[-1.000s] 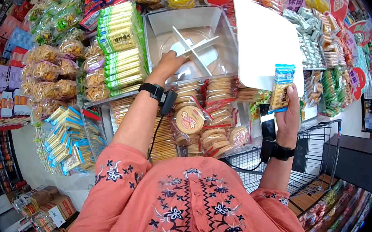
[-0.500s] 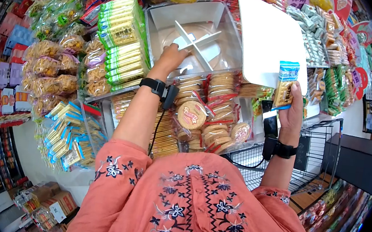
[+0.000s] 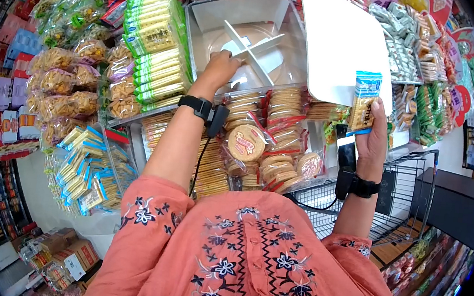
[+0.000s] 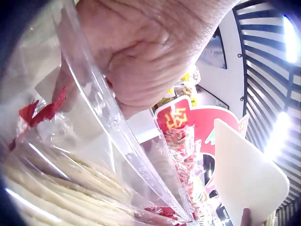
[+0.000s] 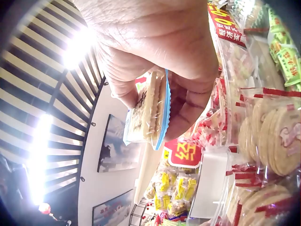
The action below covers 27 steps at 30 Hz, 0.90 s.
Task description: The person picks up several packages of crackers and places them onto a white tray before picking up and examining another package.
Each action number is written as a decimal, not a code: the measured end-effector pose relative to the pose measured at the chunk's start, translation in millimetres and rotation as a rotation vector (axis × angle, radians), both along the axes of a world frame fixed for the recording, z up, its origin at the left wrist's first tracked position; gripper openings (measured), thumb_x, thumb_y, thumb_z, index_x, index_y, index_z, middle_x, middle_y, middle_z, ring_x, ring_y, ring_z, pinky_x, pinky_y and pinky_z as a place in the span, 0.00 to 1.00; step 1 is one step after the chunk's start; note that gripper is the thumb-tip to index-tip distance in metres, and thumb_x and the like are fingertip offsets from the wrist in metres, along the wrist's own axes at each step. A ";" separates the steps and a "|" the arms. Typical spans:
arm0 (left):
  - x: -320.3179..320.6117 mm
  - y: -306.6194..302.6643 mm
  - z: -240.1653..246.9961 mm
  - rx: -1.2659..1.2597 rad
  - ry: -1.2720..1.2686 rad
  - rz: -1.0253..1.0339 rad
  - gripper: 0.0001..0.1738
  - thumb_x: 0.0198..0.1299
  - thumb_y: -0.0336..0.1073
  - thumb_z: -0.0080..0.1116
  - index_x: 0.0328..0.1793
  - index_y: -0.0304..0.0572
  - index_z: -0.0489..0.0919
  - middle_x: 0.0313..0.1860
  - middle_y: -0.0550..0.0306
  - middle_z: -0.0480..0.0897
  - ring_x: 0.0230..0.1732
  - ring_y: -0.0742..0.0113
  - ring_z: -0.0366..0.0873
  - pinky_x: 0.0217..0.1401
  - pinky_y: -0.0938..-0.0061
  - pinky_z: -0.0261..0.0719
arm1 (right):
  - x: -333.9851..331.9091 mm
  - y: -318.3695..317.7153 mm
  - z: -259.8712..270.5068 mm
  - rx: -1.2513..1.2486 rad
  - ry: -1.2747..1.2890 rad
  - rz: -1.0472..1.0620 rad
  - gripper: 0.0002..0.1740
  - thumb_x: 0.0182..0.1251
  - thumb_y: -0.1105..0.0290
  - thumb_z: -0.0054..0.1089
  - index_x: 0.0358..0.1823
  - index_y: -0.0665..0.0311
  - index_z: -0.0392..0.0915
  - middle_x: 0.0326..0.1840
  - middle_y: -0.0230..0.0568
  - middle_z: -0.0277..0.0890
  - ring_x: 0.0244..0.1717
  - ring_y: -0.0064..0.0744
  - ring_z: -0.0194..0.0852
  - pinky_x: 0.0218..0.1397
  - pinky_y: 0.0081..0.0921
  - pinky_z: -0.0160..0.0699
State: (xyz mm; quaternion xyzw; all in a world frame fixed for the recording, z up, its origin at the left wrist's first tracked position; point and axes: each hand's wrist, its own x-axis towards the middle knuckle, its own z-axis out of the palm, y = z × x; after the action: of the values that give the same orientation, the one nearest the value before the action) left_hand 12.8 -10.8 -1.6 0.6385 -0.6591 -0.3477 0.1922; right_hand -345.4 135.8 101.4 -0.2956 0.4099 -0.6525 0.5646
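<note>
My left hand (image 3: 220, 71) reaches into a clear bin (image 3: 214, 14) and pinches one arm of a white cross-shaped divider (image 3: 262, 50) there; its fingertips are partly hidden. In the left wrist view the bin's clear rim (image 4: 117, 127) crosses in front of that hand. My right hand (image 3: 374, 134) grips an upright pack of biscuits (image 3: 365, 104) with a blue-edged wrapper, thumb on the front. A white board (image 3: 344, 49) with rounded corners stands tilted right behind the pack. In the right wrist view, thumb and fingers close around the pack's (image 5: 149, 110) sides.
Round wrapped biscuits (image 3: 246, 143) fill a bin nearest my body. Green-wrapped packs (image 3: 156, 39) stack to the left, blue-edged packs (image 3: 85, 169) lower left. A wire shopping cart (image 3: 401, 190) stands at the right. Bagged snacks (image 3: 61, 75) line the far left.
Both hands keep their holds. The head view has tilted slightly, so the bins and board sit a little higher in it; the pack and right hand also appear slightly higher.
</note>
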 end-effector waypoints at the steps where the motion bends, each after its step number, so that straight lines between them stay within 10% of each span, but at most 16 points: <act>1: 0.0 -1.5 -2.2 -0.011 -0.005 -0.001 0.34 0.66 0.52 0.55 0.63 0.23 0.78 0.62 0.25 0.78 0.65 0.37 0.76 0.68 0.59 0.73 | 1.1 -0.3 0.4 0.003 0.001 -0.001 0.16 0.78 0.63 0.56 0.58 0.65 0.72 0.53 0.35 0.78 0.55 0.25 0.80 0.62 0.29 0.80; 27: 0.1 -9.6 -17.7 0.033 -0.019 -0.015 0.30 0.64 0.47 0.57 0.57 0.22 0.81 0.52 0.27 0.84 0.54 0.39 0.84 0.59 0.56 0.78 | -0.1 -6.2 -8.1 0.019 0.021 -0.006 0.14 0.78 0.65 0.54 0.58 0.65 0.72 0.53 0.34 0.78 0.54 0.23 0.79 0.60 0.28 0.81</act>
State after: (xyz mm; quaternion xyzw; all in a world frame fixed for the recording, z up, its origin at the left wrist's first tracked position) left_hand 12.9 -20.4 -19.4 0.6397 -0.6600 -0.3538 0.1730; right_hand -345.5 129.6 93.4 -0.2957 0.4228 -0.6470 0.5614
